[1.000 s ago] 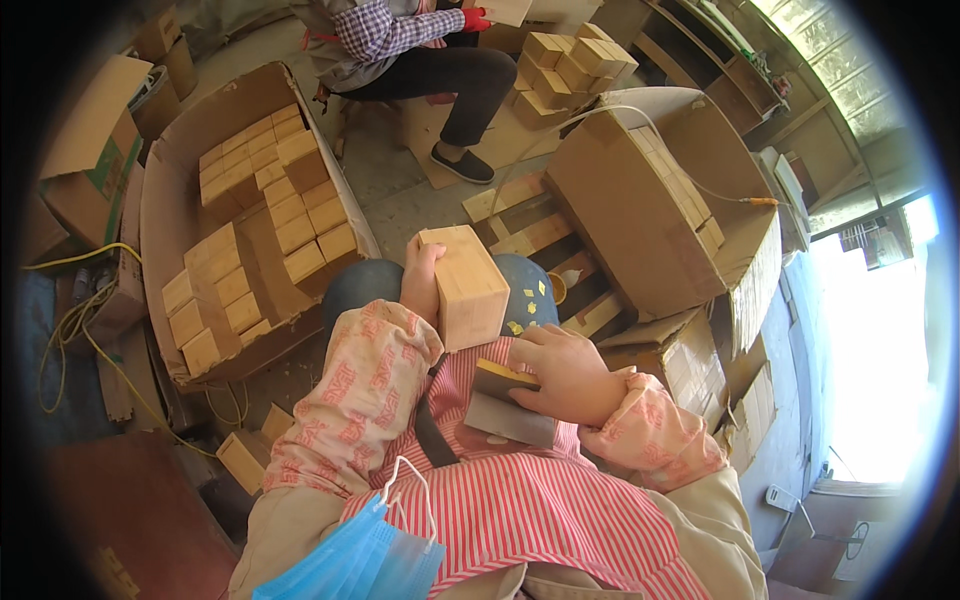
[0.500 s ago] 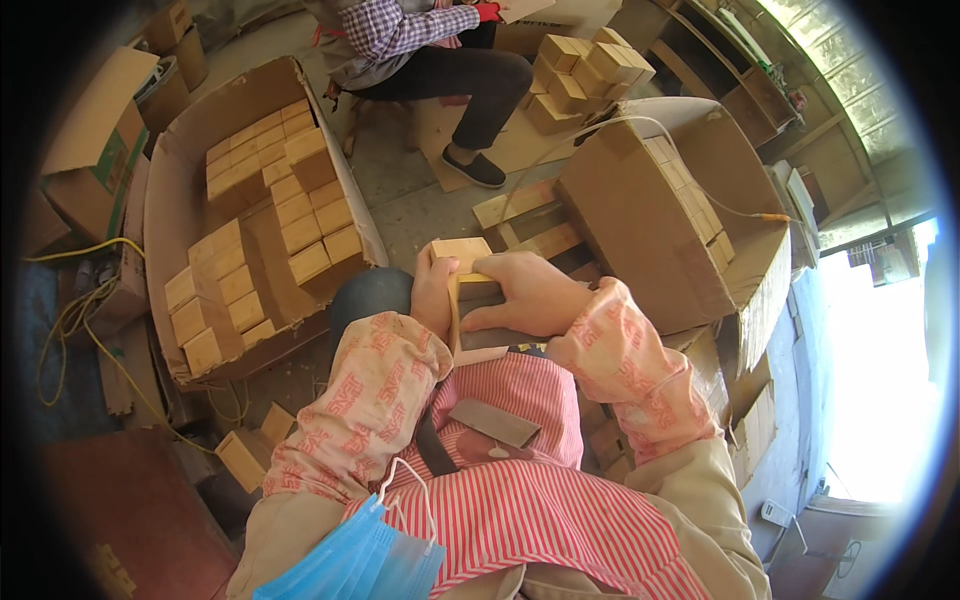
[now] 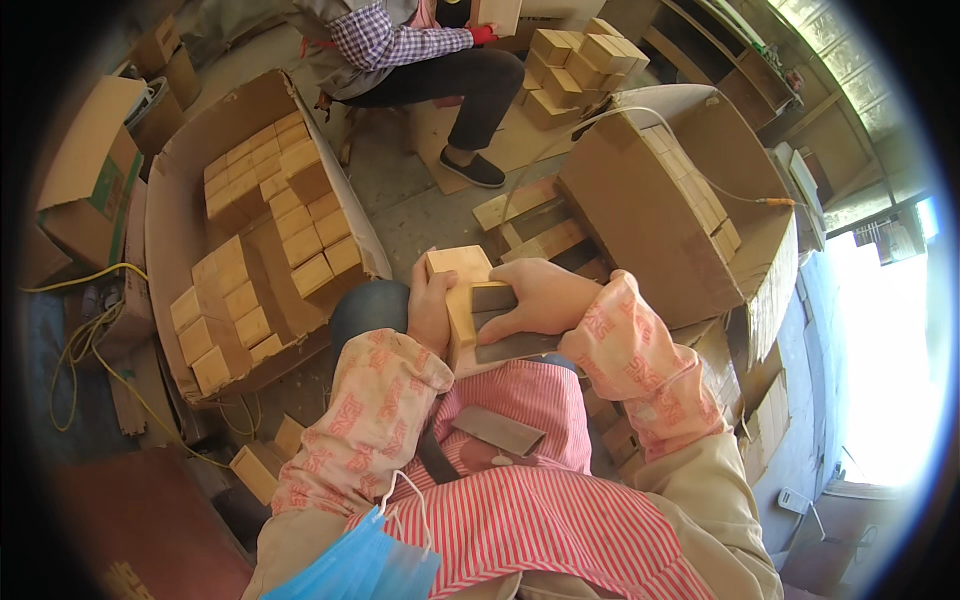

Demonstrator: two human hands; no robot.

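Observation:
In front of my lap, both hands hold a pale wooden box (image 3: 458, 263). My left hand (image 3: 430, 312) wraps around its left side, fingers closed on it. On the other side my right hand (image 3: 548, 298) grips it, thumb bent over a dark grey flat surface (image 3: 518, 347). I cannot tell whether that surface is part of the box or a separate sheet. A grey-brown strip (image 3: 498, 431) lies on my red-and-white striped apron (image 3: 560, 500), below the box.
A large carton (image 3: 375, 235) of wooden blocks stands at left, another carton (image 3: 640, 215) at right. Beyond, a seated co-worker's red-gloved hand (image 3: 484, 35) holds a board beside stacked blocks (image 3: 565, 88). A pallet (image 3: 550, 240) and yellow cable (image 3: 75, 375) lie on the floor.
The wooden box has turned in my hands, so more of its near face and the dark grey surface shows. The co-worker's board has tipped upright.

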